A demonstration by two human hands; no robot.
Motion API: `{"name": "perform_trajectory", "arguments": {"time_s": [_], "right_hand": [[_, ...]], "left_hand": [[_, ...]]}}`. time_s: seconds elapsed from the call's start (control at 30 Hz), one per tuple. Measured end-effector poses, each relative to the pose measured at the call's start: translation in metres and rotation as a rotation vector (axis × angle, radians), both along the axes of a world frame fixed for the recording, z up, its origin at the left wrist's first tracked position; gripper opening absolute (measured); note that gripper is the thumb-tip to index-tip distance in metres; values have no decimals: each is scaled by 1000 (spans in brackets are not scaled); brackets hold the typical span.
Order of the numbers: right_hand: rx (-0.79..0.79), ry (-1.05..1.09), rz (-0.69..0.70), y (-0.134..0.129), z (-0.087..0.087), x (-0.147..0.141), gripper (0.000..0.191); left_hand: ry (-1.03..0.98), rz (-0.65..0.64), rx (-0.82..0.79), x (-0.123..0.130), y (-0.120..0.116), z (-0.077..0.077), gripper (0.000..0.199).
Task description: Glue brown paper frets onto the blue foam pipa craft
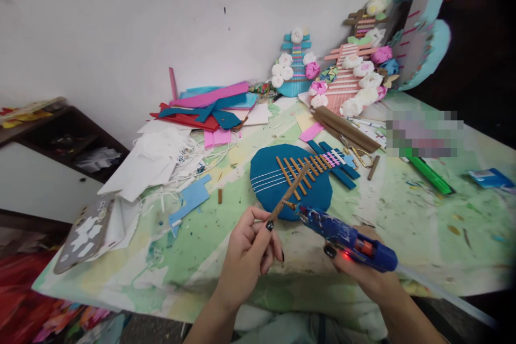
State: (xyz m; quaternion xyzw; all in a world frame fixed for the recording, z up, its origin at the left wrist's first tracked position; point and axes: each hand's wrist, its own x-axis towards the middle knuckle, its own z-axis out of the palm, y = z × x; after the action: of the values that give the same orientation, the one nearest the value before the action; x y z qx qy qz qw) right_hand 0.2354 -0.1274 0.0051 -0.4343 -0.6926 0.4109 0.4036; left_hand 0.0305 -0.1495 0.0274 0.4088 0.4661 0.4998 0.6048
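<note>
My left hand (250, 247) pinches the lower end of a thin brown strip (289, 191), which slants up and to the right. In my right hand (365, 275) is a blue hot glue gun (336, 230), its nozzle right by the strip; whether they touch I cannot tell. A red light glows on the gun, and a glue stick (443, 293) trails from its back. Behind the strip, a dark blue lute-shaped craft piece (264, 164) lies on the table, with white strings, a row of brown crossbars and a few pink and white ones. The strip and nozzle partly cover it.
Brown sheet (346, 128), gold-handled scissors (365, 157) and a green cutter (431, 173) lie behind and right. Flowered lute shapes (296, 72) lean on the wall. White sheets (149, 156), coloured foam scraps (217, 105), a light blue offcut (191, 199) and a phone (83, 234) lie left.
</note>
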Motion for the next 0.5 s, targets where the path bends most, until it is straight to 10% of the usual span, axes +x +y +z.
{"name": "perform_trajectory", "arguments": {"time_s": [0.5], "right_hand": [[-74,70,-36,-5,-8,4,33]], "left_hand": [[63,24,8,-3,-2,-3,22]]}}
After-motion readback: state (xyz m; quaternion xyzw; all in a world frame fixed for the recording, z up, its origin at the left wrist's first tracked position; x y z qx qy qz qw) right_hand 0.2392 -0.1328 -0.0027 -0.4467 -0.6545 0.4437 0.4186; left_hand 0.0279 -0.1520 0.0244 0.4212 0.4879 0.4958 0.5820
